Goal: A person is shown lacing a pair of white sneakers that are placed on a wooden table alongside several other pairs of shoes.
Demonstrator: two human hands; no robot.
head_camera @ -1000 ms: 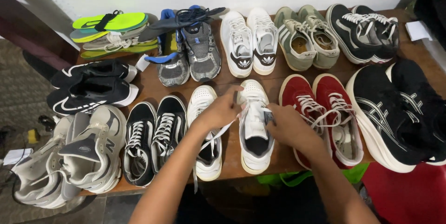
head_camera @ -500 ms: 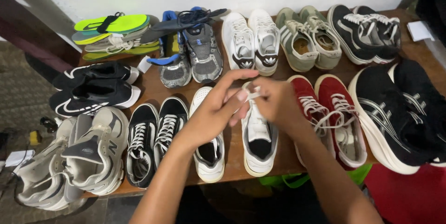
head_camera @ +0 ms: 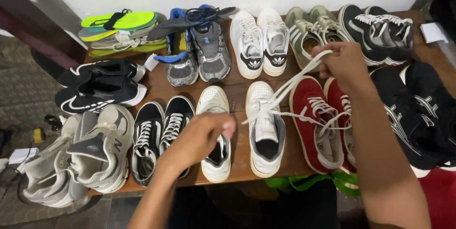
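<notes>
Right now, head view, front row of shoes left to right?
Grey pair → black-and-white pair → white pair, lace pulled by right hand, left hand on it → red pair → black runners.

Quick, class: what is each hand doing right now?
Left hand: closed over the white lace beside the white shoe.
Right hand: closed, pulling the lace's far end up.
</notes>
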